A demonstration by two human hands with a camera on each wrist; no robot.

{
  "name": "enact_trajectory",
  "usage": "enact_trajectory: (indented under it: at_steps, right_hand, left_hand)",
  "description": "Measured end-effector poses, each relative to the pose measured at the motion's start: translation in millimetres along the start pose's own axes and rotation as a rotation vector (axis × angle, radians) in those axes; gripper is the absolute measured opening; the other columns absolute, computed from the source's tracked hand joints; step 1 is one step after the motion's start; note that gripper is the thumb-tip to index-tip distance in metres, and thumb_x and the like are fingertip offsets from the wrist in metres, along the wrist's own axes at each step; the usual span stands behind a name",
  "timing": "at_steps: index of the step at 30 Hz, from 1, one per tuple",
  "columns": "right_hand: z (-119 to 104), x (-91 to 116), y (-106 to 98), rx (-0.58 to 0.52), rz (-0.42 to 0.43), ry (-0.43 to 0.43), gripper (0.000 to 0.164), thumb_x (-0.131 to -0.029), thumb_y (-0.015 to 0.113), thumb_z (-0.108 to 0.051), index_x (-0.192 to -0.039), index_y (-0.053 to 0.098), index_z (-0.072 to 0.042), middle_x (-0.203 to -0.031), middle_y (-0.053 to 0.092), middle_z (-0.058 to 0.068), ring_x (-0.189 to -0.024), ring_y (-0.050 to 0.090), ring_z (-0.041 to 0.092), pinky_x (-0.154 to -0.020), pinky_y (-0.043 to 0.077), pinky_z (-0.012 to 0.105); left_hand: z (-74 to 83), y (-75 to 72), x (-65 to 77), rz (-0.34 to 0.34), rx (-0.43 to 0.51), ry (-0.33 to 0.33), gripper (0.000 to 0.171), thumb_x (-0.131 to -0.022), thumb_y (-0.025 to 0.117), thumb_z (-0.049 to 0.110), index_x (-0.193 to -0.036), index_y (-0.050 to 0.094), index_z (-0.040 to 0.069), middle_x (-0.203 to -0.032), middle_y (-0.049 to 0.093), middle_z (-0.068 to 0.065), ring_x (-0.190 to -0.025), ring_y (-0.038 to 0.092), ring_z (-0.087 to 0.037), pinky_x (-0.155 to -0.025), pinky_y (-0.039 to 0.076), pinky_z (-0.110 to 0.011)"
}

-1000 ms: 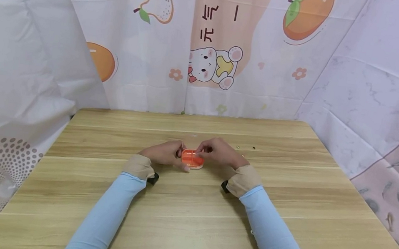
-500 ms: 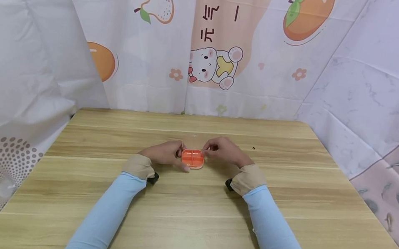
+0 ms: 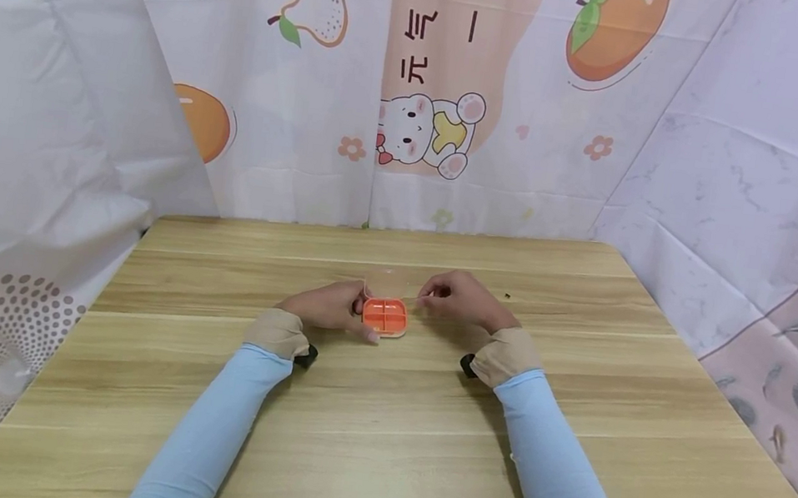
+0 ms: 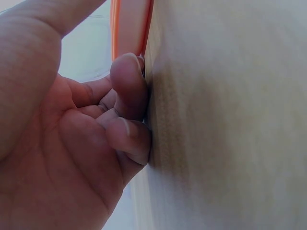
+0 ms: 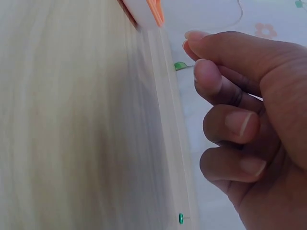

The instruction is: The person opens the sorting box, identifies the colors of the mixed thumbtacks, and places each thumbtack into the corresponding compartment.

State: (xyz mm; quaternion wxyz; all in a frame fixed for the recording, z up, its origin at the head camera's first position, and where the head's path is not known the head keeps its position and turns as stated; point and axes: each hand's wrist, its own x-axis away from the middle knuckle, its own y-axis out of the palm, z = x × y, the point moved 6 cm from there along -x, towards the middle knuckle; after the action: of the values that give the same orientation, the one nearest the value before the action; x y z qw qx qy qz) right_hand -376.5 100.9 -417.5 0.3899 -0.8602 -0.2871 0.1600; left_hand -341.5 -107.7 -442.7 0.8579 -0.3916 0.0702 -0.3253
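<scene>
On table (image 3: 373, 447), twd far side: orange box (image 3: 385, 315), 4 cmpts facing up. L hand (image 3: 331, 306) on its 9 o'clk side, thumb along near edge, holding it. R hand (image 3: 459, 297) abt 2 o'clk, apart from box; fingers loosely curled, thumb & index tips slightly apart, nothing visible betw. Clear lid (image 3: 388, 284) at box's 12, looks raised. Stage, prob.: uncovering done, lid not closed; cmpt contents too small to tell. Dark speck (image 3: 507, 296) outside box, 2–3 o'clk.

I see the right hand (image 3: 464, 300) has moved off the orange box (image 3: 385, 317) and now hovers beyond its right edge.
</scene>
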Motion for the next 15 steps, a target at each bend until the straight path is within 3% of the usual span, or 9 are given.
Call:
enact_trajectory:
  at_steps: [15]
  right_hand:
    - [15, 9, -12, -0.014, 0.015, 0.065, 0.015, -0.094, 0.063, -0.018, -0.102, 0.074, -0.012, -0.087, 0.067, -0.001, -0.076, 0.054, 0.018, -0.065, 0.045, 0.030]
  left_hand:
    - [0.3, -0.1, 1.0, 0.003, 0.006, 0.009, 0.065, -0.071, 0.083, 0.048, -0.114, 0.052, 0.010, -0.094, 0.058, -0.003, -0.080, 0.047, -0.013, -0.068, 0.042, -0.027]
